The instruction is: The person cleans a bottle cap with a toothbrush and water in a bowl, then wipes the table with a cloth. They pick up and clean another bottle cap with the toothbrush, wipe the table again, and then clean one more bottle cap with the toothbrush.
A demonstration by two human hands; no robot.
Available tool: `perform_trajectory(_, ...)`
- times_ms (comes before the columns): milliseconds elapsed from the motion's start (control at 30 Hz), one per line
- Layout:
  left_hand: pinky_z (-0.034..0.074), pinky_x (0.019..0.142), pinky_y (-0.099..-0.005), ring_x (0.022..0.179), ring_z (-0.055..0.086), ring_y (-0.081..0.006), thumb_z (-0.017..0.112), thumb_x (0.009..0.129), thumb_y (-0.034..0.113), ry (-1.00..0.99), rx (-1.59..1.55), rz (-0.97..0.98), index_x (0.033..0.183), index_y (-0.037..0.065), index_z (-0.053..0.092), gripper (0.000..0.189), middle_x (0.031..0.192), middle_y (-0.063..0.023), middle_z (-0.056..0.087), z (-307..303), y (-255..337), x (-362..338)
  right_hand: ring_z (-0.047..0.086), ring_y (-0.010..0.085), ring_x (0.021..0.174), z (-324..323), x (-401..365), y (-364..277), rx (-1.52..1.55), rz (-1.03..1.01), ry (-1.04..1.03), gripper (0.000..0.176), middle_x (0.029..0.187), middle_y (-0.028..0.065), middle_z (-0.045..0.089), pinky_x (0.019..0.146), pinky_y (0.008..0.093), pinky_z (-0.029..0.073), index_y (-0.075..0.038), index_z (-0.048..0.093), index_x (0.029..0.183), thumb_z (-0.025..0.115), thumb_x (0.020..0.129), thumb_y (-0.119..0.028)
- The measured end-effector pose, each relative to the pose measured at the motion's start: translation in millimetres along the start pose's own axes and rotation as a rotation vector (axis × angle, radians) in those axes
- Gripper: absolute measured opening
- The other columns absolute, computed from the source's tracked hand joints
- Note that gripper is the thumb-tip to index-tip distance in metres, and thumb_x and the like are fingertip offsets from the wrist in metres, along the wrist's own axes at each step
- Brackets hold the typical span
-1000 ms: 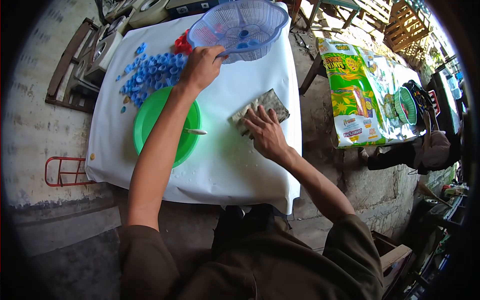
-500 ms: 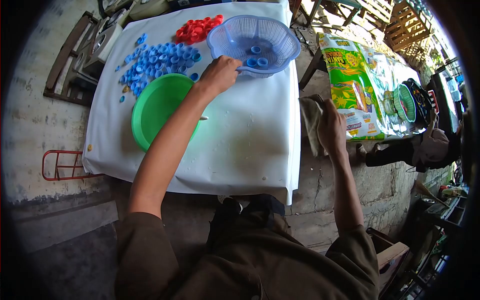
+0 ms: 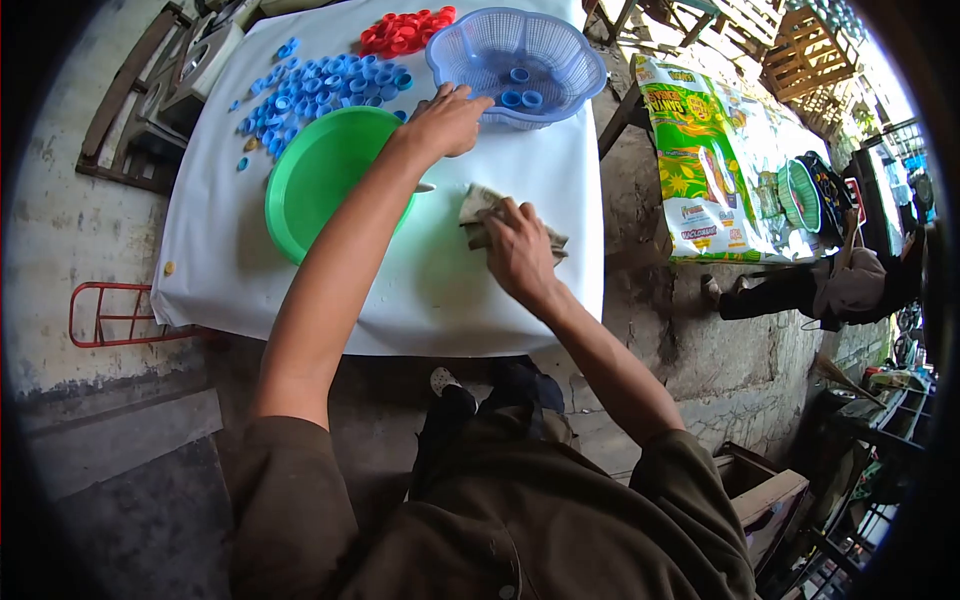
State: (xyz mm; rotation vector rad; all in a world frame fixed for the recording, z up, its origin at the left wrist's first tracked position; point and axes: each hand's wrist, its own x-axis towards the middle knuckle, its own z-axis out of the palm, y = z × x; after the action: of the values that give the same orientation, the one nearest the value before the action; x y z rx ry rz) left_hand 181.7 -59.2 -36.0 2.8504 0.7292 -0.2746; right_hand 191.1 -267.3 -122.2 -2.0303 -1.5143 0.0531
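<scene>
My right hand (image 3: pixel 520 245) presses a crumpled beige cloth (image 3: pixel 482 212) onto the white-covered table (image 3: pixel 440 310), fingers bunched over it. My left hand (image 3: pixel 448 122) is beside the blue plastic basket (image 3: pixel 590 85), fingers apart and one fingertip right at the rim. Inside that basket lie a few blue bottle caps (image 3: pixel 520 98). Under my left forearm stands a green basin (image 3: pixel 310 190), partly hidden by the arm, with a small white tip (image 3: pixel 425 187) showing at its right side. Many loose blue caps (image 3: pixel 320 95) spread behind the basin.
A heap of red caps (image 3: pixel 408 32) lies at the table's back. To the right, another table carries a printed plastic cover (image 3: pixel 690 160) and a green basket (image 3: pixel 798 195). A person (image 3: pixel 850 285) stands beside it. A red metal frame (image 3: pixel 110 315) is at the left.
My right hand has brought the cloth from beyond the table's right edge onto the tabletop. My left hand has loosened from the basket's rim. The view has shifted slightly.
</scene>
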Motion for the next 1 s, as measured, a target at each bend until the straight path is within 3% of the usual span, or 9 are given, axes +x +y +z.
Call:
perform_trajectory(200,0.03,0.114,-0.0557,0.148,0.02,-0.0336,0.05,0.096,0.016,0.08,0.018,0.039,0.149,0.021,0.041,0.054,0.155,-0.0152,0.03,6,3,-2,0.061,0.0332,0.096,11,-60,-91,0.554,-0.171,-0.362,0.031,0.098,0.0172,0.063,0.082,0.0464,0.052,0.0,0.065,0.099,0.057,0.069,0.004)
perform_trajectory(300,0.03,0.117,-0.0517,0.149,0.018,-0.032,0.055,0.096,0.019,0.121,0.026,0.061,0.15,0.025,0.039,0.057,0.158,-0.0143,0.027,-8,8,-24,0.064,0.0317,0.078,-48,-55,-96,0.509,0.177,-0.387,0.029,0.087,0.0187,0.066,0.073,0.0374,0.051,0.002,0.067,0.099,0.065,0.07,-0.001)
perform_trajectory(333,0.029,0.118,-0.0496,0.149,0.018,-0.0311,0.058,0.096,0.02,0.131,0.027,0.065,0.151,0.026,0.038,0.058,0.158,-0.0138,0.027,-15,9,-36,0.064,0.0427,0.08,-74,-55,-93,0.627,0.278,-0.207,0.023,0.084,0.0214,0.065,0.07,0.042,0.051,0.001,0.068,0.095,0.068,0.075,-0.01)
perform_trajectory(500,0.032,0.116,-0.0454,0.142,0.033,-0.0326,0.063,0.094,0.022,0.392,-0.146,0.28,0.148,0.023,0.042,0.058,0.152,-0.0143,0.038,-31,-18,-112,0.065,0.039,0.085,-122,-57,3,-0.175,0.324,0.364,0.022,0.09,0.0186,0.067,0.077,0.0454,0.051,-0.001,0.07,0.101,0.058,0.082,-0.002)
perform_trajectory(600,0.035,0.113,-0.0433,0.135,0.043,-0.033,0.064,0.093,0.019,0.472,-0.268,0.391,0.144,0.017,0.047,0.054,0.145,-0.014,0.046,-37,-40,-177,0.064,0.0376,0.091,-86,-62,32,-0.269,0.32,0.281,0.025,0.095,0.0172,0.067,0.082,0.0459,0.051,-0.002,0.07,0.105,0.06,0.082,-0.004)
perform_trajectory(733,0.041,0.107,-0.0417,0.126,0.052,-0.0321,0.062,0.094,0.017,0.47,-0.523,0.379,0.138,0.013,0.054,0.045,0.137,-0.0159,0.054,-47,-64,-262,0.061,0.038,0.095,-5,-88,-56,-0.043,0.267,0.12,0.039,0.104,0.0188,0.063,0.085,0.0437,0.051,0.003,0.068,0.113,0.063,0.074,0.003)
perform_trajectory(800,0.042,0.105,-0.0403,0.124,0.055,-0.0301,0.062,0.094,0.018,0.442,-0.641,0.34,0.136,0.01,0.055,0.043,0.135,-0.0143,0.057,-46,-81,-294,0.061,0.0374,0.087,12,-90,-115,0.184,0.193,0.095,0.032,0.098,0.0187,0.062,0.079,0.0421,0.051,0.004,0.068,0.105,0.06,0.074,0.006)
perform_trajectory(867,0.043,0.104,-0.0397,0.124,0.055,-0.0275,0.061,0.096,0.018,0.451,-0.775,0.244,0.137,0.006,0.053,0.043,0.134,-0.0145,0.059,-38,-96,-320,0.061,0.0397,0.08,37,-88,-145,0.658,0.204,-0.151,0.029,0.091,0.0218,0.063,0.075,0.0411,0.05,0.005,0.066,0.102,0.057,0.075,0.005)
perform_trajectory(1000,0.045,0.101,-0.0397,0.123,0.055,-0.0244,0.058,0.099,0.021,0.533,-1.0,0.093,0.137,-0.001,0.05,0.045,0.131,-0.0167,0.059,-17,-131,-384,0.065,0.0311,0.075,19,-74,-147,0.638,0.237,-0.195,0.029,0.085,0.0259,0.067,0.073,0.0385,0.05,0.006,0.065,0.103,0.056,0.076,-0.003)
